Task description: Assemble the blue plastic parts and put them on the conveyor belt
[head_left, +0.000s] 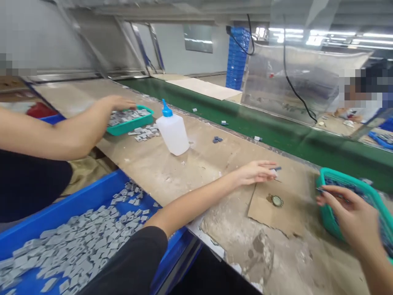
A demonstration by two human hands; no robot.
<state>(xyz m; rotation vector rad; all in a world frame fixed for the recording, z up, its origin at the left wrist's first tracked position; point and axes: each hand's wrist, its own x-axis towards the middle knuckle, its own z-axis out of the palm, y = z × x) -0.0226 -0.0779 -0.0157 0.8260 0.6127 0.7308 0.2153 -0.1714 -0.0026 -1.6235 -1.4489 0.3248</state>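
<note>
My left hand (258, 173) reaches across the bench, its fingers closed on a small light-grey piece with a dark blue end. Just below it, a small round metal cap (276, 200) holding something pale lies on a torn sheet of cardboard (260, 211). At the right, my right hand (353, 211) pinches a small dark blue piece (320, 189) by the near side of a green basket (325, 221). Small dark blue pieces (344, 184) fill that basket, which the hand partly covers.
A white squeeze bottle (173, 133) with a blue nozzle stands mid-bench. Left of it, a co-worker's arm (82, 131) reaches over a green tray (132, 124). Grey pieces fill a blue bin (101, 186). A green conveyor belt (208, 108) carries several small pieces beyond the bench.
</note>
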